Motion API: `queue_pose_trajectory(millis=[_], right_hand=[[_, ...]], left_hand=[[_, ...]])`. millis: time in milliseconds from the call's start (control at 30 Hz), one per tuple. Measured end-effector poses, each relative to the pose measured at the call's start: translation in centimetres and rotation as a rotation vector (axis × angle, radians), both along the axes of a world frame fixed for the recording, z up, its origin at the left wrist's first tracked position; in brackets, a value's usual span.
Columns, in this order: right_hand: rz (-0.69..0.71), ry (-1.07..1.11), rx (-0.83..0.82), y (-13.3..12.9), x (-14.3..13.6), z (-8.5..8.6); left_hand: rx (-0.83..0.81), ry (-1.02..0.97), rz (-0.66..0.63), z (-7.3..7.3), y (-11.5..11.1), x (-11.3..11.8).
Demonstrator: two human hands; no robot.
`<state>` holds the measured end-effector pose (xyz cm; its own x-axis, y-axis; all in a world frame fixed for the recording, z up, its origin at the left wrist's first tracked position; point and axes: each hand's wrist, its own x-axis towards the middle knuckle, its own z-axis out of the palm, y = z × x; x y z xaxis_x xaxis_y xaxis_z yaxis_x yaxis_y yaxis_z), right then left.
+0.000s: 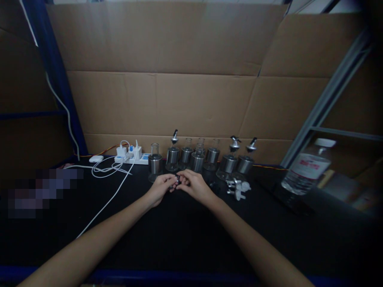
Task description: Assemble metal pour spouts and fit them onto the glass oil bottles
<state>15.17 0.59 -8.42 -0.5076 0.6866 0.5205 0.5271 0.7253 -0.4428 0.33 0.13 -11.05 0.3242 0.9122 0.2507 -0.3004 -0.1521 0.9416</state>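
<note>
My left hand (160, 188) and my right hand (194, 184) meet above the black table, fingers closed in a pinch. Between their fingertips is a small dark and silver piece (178, 180), mostly hidden by the fingers. Just behind the hands stand several glass bottles with metal sleeves. An open-topped bottle (155, 163) is nearest my left hand, and another bottle (198, 161) stands behind my right hand. Three bottles carry silver and black pour spouts: one bottle (172, 155) behind the hands, and two bottles (229, 163), (244, 164) at the right.
White and clear plastic parts (237, 188) lie right of my right hand, near small dark items (214, 186). Farther right stands a labelled water bottle (309, 167). A power strip (140, 159) with chargers and white cables (112, 195) is at the left. Cardboard (167, 103) walls the back.
</note>
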Motion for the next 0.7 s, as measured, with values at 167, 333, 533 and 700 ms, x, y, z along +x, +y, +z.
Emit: queue_pose_trajectory(millis=[167, 333, 533, 700], right_hand=[[0.002, -0.001, 0.021, -0.14, -0.11, -0.03], [-0.017, -0.038, 0.067, -0.17, -0.17, -0.27], [-0.032, -0.057, 0.114, -0.61, -0.42, -0.23], [-0.051, -0.048, 0.113, -0.60, -0.53, -0.37]], left_hand=[[-0.019, -0.023, -0.025, 0.16, -0.10, -0.01], [-0.010, -0.023, -0.053, 0.14, -0.05, -0.04], [-0.008, -0.032, -0.097, 0.20, -0.07, -0.13], [-0.007, -0.045, -0.123, 0.30, -0.09, -0.14]])
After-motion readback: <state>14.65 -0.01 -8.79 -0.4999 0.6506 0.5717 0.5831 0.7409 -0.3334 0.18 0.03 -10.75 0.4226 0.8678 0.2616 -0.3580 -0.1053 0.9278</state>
